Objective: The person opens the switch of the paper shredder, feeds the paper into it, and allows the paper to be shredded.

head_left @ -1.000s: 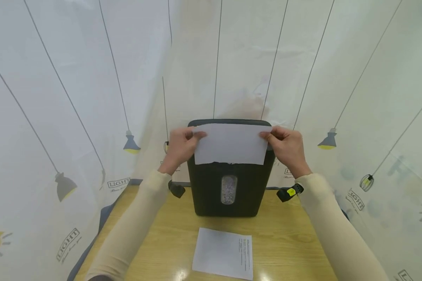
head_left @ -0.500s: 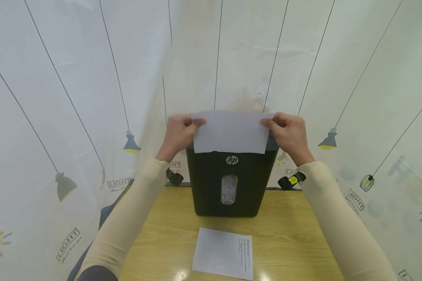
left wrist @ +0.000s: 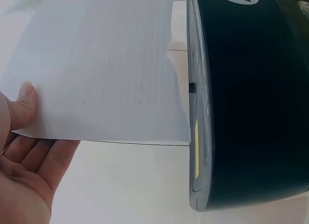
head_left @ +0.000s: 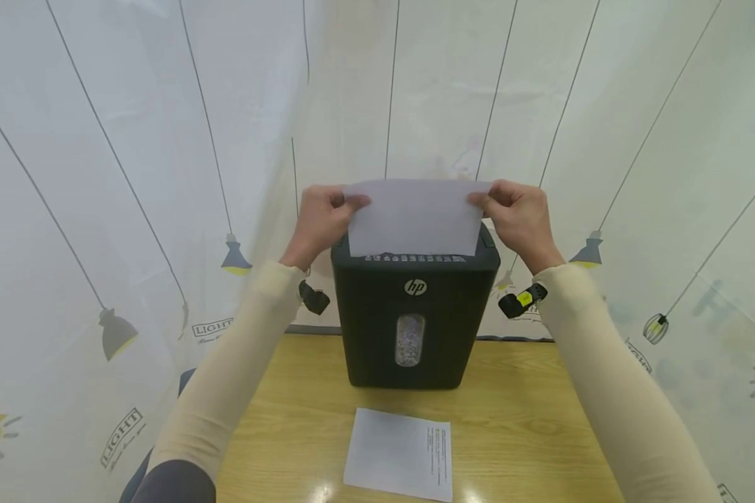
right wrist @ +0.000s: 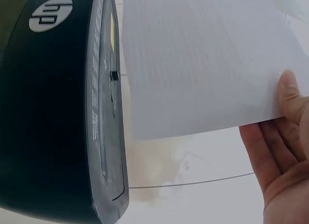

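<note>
A white sheet of paper [head_left: 415, 218] with a ragged lower edge hangs between both hands, above a black paper shredder [head_left: 415, 328]. My left hand [head_left: 324, 220] pinches its left upper corner between thumb and fingers; my right hand [head_left: 521, 218] pinches the right upper corner. The wrist views show the sheet's torn edge [left wrist: 177, 79] close to the shredder's top [right wrist: 110, 118]. In the left wrist view one end of that edge comes very near the top; I cannot tell whether it touches. In the right wrist view a gap shows. The feed slot is hidden in the head view.
A second sheet of paper [head_left: 396, 454] with printed lines lies on the wooden table [head_left: 516, 419] in front of the shredder. Behind stands a light wall covering [head_left: 440, 84] with printed lamps. A small window [head_left: 410, 340] in the shredder shows shreds inside.
Both hands have risen together with the sheet. Its lower edge has moved from the shredder's front up to the top rim, uncovering the logo. The shredder and the sheet on the table have not moved.
</note>
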Tool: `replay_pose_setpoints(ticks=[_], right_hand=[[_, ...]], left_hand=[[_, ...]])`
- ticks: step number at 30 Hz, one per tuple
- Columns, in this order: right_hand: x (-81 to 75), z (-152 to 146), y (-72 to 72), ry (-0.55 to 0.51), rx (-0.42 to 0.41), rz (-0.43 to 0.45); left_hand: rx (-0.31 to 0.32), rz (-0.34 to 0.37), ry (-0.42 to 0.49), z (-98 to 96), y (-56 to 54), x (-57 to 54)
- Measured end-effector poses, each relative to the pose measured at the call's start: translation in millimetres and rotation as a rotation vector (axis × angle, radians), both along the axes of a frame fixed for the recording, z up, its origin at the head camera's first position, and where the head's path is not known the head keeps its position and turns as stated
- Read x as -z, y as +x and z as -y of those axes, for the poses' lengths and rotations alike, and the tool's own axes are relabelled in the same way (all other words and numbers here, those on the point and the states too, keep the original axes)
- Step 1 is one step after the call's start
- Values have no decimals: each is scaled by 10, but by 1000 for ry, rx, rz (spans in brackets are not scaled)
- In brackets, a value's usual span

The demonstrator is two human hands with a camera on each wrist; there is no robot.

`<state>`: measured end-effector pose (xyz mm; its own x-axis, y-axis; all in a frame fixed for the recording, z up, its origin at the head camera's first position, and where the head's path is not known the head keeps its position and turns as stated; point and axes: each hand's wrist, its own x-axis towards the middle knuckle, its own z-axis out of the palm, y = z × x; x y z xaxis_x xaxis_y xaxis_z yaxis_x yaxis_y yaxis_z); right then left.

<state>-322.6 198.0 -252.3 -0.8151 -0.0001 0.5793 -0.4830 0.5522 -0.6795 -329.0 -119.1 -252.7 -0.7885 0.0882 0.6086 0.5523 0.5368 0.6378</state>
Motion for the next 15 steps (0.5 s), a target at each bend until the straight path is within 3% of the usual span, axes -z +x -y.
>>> replay_pose_setpoints(ticks=[15], right_hand=[[24, -60, -241, 7, -21, 39]], left_hand=[[0, 57, -40, -42, -248, 1]])
